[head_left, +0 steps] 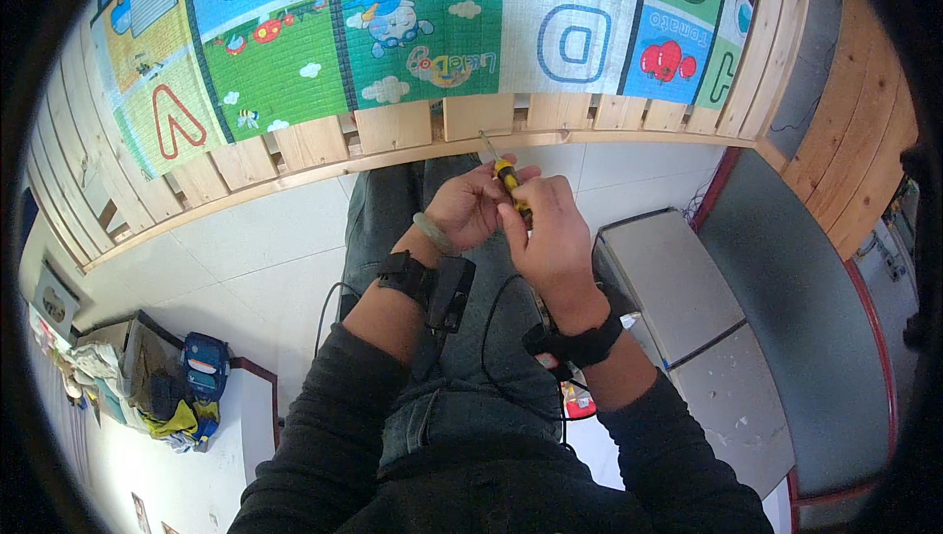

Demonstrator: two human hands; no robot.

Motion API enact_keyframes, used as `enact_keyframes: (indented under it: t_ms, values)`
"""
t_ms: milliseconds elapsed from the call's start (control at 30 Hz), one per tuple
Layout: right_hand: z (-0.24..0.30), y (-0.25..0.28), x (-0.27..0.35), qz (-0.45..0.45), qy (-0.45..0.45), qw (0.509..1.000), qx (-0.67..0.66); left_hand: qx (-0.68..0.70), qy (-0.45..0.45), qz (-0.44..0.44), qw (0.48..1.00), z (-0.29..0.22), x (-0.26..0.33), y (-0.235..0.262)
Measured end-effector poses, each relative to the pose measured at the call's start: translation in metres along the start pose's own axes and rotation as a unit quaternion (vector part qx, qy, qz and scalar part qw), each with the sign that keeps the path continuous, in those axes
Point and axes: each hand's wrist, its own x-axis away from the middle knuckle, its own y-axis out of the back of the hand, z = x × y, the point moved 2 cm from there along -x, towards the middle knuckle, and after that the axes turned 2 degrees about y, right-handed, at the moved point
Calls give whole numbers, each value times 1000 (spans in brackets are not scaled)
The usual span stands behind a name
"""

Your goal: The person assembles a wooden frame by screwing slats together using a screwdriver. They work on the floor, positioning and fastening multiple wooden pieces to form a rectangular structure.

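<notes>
Right hand (555, 239) closed on the screwdriver (509, 180), thumb along the black-and-yellow handle (probably for twist control). Left hand (464, 208) narrow, fingers curled at the handle's front end, likely to steady it — can't tell if they grip or just touch. Screwdriver sits between the 2 hands, over the floor by the knees, shaft angled away so the tip is at the wood rail (393, 151); contact too small to tell. Mat (422, 33) covers most of the slats (393, 128) but stops short of the rail — near slat ends bare, so the tip has access there
</notes>
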Motion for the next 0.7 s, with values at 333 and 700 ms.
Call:
enact_keyframes:
  t_ms: [333, 700]
  values:
    - [3, -9, 6, -117, 43, 991, -53, -65, -36, -28, 997, -3, -2, 13]
    - [-5, -14, 8, -140, 79, 986, -33, -56, -44, -60, 996, -3, -7, 23]
